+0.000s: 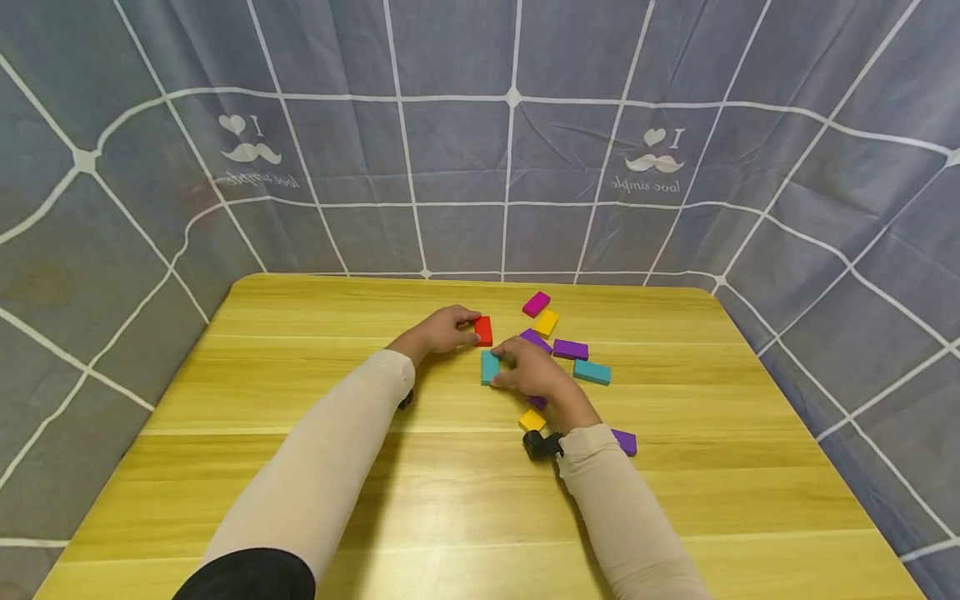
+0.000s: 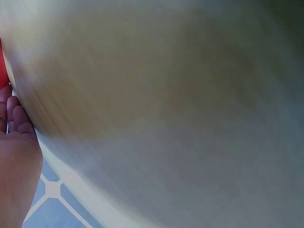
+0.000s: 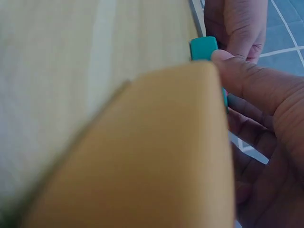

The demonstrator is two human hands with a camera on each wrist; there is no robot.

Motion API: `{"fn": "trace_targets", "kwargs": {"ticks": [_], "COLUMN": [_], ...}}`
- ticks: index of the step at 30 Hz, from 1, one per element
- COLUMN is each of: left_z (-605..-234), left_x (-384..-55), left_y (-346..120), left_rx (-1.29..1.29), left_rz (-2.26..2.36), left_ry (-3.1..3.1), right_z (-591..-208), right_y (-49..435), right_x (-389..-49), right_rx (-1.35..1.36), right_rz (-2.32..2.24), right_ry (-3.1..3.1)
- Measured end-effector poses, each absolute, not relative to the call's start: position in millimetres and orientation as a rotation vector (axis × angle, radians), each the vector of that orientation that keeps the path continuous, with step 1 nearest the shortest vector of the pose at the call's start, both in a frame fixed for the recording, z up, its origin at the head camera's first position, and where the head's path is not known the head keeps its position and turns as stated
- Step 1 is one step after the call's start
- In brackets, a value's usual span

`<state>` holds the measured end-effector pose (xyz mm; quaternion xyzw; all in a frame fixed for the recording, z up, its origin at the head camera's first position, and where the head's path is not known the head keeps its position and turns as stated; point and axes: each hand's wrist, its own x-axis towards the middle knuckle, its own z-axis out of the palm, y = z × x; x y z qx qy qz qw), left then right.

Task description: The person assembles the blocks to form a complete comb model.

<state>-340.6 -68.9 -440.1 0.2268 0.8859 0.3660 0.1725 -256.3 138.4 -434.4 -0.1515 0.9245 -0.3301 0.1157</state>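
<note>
My left hand (image 1: pixel 446 330) pinches a red block (image 1: pixel 484 332) that lies flat on the table, with thumb and fingers at its left side. A sliver of that red block (image 2: pixel 3 69) shows at the edge of the left wrist view beside curled fingers. Just nearer to me, my right hand (image 1: pixel 531 367) holds a teal block (image 1: pixel 489 368) by its right side between thumb and fingers. In the right wrist view the thumb touches the teal block (image 3: pixel 204 46). The right hand partly covers two purple blocks, one beyond it (image 1: pixel 536 340) and one nearer (image 1: pixel 537 402).
Right of the hands lie a magenta block (image 1: pixel 536 303), a yellow block (image 1: pixel 547 322), a purple block (image 1: pixel 571 349) and another teal block (image 1: pixel 592 372). A second yellow block (image 1: pixel 532 420) and a purple block (image 1: pixel 625 442) lie by the right wrist. A grey curtain (image 1: pixel 465 167) surrounds the wooden table (image 1: pixel 300 333).
</note>
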Motion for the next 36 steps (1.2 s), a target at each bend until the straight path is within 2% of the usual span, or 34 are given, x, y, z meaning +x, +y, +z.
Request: {"fn": "trace_targets", "kwargs": {"ticks": [18, 36], "left_z": [-440.1, -441.8], "left_x": [-339.6, -336.1], "left_y": [-68.8, -68.6], "left_rx": [0.639, 0.628], "left_rz": [1.066, 1.081], "left_ry": [2.514, 2.507], "right_z": [-444.7, -445.9], "right_y": [132.7, 129.5], "right_x": [-261.0, -260.7], "right_rx": [-0.478, -0.392], "right_rz": [-1.072, -1.075], "right_ry": [2.722, 2.723]}}
